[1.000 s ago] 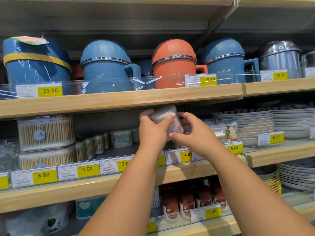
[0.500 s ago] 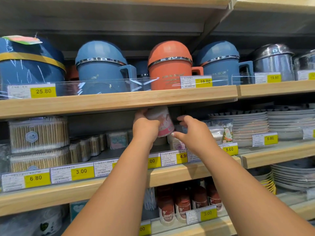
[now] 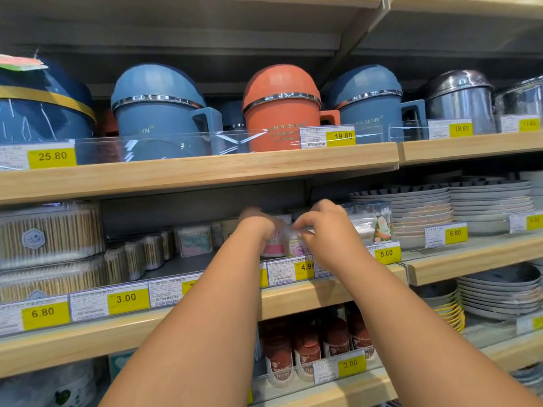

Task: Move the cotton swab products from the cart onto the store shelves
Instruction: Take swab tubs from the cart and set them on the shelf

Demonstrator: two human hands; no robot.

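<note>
The small round cotton swab tub with a pink label [image 3: 274, 246] sits upright at the front of the middle wooden shelf [image 3: 293, 295], just behind the 4.90 price tag [image 3: 289, 271], seemingly so its label faces shoppers. The left hand [image 3: 258, 227] curls over its top, gripping it. The right hand [image 3: 323, 233] bends its fingers onto the neighbouring white tub [image 3: 296, 248], probably steadying it; blur hides whether it pinches

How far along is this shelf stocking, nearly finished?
Done: swab boxes already line the middle shelf. In hand: the left hand grips a pink-labelled tub at that shelf, the right hand at a neighbouring tub, blurred. Left: unknown, since the cart is out of view.
</note>
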